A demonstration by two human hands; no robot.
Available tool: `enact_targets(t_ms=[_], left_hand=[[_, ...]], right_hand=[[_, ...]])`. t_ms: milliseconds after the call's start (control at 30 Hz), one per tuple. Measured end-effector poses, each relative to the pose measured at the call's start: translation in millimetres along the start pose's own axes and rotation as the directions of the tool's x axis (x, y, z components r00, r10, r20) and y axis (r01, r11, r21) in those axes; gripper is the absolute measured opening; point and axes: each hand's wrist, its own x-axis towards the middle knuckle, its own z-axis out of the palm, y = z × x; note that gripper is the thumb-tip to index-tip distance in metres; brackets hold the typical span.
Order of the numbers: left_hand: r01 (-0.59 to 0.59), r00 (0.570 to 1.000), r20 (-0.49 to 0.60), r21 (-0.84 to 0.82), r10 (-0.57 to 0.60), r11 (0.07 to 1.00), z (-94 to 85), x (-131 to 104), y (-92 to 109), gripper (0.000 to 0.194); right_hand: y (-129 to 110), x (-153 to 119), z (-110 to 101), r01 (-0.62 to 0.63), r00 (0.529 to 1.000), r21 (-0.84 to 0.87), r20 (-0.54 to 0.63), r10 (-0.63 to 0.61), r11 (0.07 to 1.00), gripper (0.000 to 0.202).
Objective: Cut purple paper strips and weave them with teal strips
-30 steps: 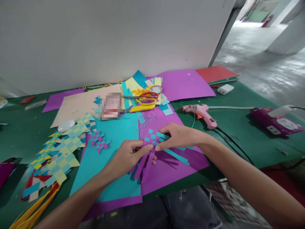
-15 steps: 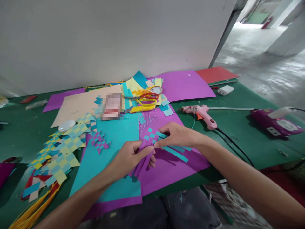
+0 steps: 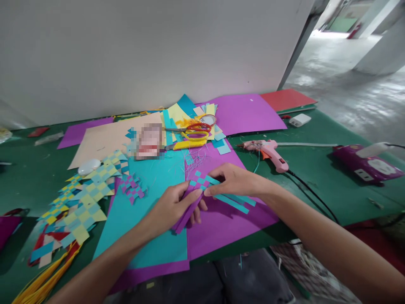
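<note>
Between my hands is a small piece of woven paper strips (image 3: pixel 199 180), purple and teal in a checkered pattern. My left hand (image 3: pixel 177 203) grips its lower left side, thumb on top and fingers beneath, with the loose purple strips running down through it. On the right, my right hand (image 3: pixel 230 180) pinches the weave's edge near the left thumb. Loose teal strips (image 3: pixel 236 204) stick out below that hand to the lower right. Underneath lie a purple sheet (image 3: pixel 218 236) and a teal sheet (image 3: pixel 142 245). A finished-looking purple and teal woven piece (image 3: pixel 132 188) rests to the left.
Scissors (image 3: pixel 196 131) and a yellow-handled cutter (image 3: pixel 188 145) lie behind my hands, near a tape roll (image 3: pixel 208 120). A pink glue gun (image 3: pixel 267 153) with a cord sits to the right, before a purple power box (image 3: pixel 363 162). Yellow-teal woven pieces (image 3: pixel 91 190) pile up at left.
The woven piece has shifted and turned slightly in my hands. The purple strips are gathered closer together under my left hand, whose fingers have moved a little.
</note>
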Motion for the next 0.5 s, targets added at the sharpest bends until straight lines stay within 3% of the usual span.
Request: enact_targets(t_ms=[233,400,500], left_hand=[[-0.021,0.996,-0.080,0.064,0.026,0.998,4.3,0.3,2.5,0.038],[0.012,0.999,0.029,0.021,-0.013,1.000,4.3,-0.6,-0.4,0.030],[0.021,0.996,0.090,0.077,-0.028,0.997,4.5,-1.4,-2.3,0.033]], right_hand=[[1.2,-0.1,-0.6,0.034,0.999,-0.035,-0.041,-0.035,0.999,0.049],[-1.7,2.8,-0.2,0.094,0.995,0.012,-0.025,-0.094,0.995,0.031],[-3.5,6.1,5.6,0.176,0.983,0.030,-0.050,-0.175,0.984,0.018]])
